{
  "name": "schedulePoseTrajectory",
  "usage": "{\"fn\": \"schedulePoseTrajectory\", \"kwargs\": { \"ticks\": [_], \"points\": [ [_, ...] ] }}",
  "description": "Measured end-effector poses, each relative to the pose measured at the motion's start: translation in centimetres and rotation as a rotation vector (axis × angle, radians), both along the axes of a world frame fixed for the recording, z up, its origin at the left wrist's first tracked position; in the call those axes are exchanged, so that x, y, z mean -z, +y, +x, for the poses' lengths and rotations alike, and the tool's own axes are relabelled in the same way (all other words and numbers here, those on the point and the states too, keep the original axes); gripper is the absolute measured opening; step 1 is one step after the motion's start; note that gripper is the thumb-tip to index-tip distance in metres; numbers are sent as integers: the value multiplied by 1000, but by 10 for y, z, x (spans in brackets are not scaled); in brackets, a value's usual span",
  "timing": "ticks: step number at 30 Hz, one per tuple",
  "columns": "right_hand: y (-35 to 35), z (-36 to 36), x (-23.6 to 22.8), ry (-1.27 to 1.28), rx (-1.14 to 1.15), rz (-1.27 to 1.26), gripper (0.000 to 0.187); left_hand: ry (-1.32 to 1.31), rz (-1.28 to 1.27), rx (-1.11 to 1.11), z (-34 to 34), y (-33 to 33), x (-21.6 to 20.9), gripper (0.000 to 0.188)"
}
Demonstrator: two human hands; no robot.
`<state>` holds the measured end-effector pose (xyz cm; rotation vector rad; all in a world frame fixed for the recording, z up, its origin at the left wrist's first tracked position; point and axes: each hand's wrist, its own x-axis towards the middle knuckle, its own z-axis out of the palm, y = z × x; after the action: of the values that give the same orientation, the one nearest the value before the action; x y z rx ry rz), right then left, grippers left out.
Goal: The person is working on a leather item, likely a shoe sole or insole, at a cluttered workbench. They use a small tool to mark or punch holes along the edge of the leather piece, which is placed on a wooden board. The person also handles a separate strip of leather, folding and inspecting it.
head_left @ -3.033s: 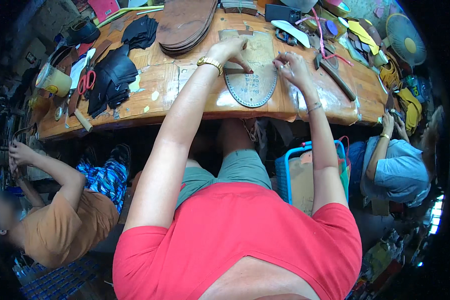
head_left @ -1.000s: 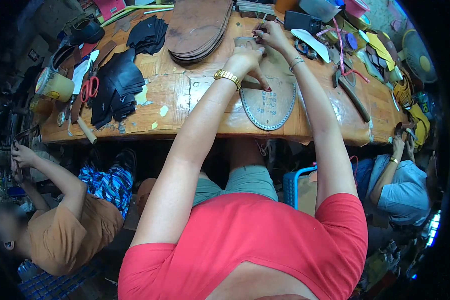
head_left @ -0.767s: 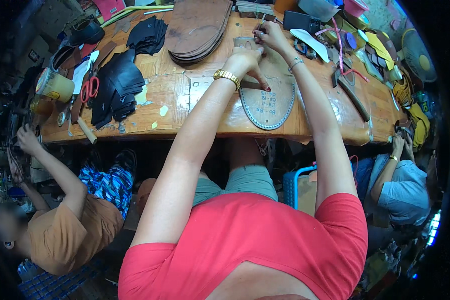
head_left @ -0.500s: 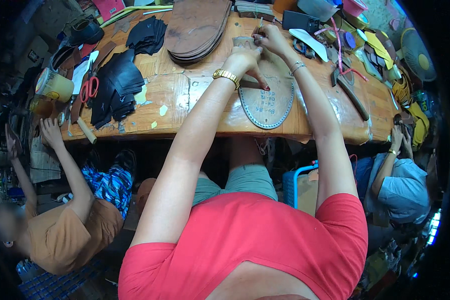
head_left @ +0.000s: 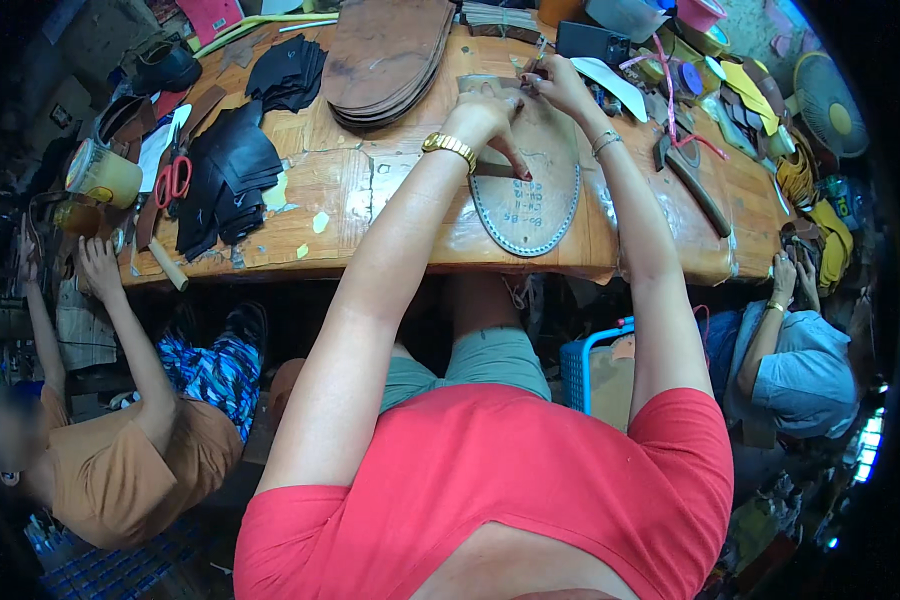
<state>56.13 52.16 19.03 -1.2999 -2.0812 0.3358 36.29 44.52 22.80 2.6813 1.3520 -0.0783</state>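
A tan, round-ended leather piece lies near the table's front edge, with evenly spaced marks along its border and blue handwriting on it. My left hand presses on its upper part, thumb and fingers spread apart. By the piece's upper right edge, my right hand is closed in a pinch on a slim pen-like tool, whose upper end points away from me. Its tip is hidden by my fingers. Part of the leather's far end is covered by my hands.
Brown leather panels are stacked beyond my left hand. Black leather pieces and red-handled scissors lie to the left. At right are a hammer and a white cut shape. Co-workers sit on both sides, one in a brown shirt.
My right hand has shifted slightly toward me along the leather's edge, still pinching the slim tool. My left hand stays pressed down. The whole view has shifted a little.
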Motion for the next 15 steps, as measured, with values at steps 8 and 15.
{"fn": "schedulePoseTrajectory", "kwargs": {
  "ticks": [8, 15],
  "points": [
    [-6, 13, -7, 28, -24, -71, 15, -13, -65, 8, 4, 5, -3, 130],
    [5, 15, -4, -12, 75, -12, 19, 3, -136, 24, 17, 10, -8, 126]
  ]
}}
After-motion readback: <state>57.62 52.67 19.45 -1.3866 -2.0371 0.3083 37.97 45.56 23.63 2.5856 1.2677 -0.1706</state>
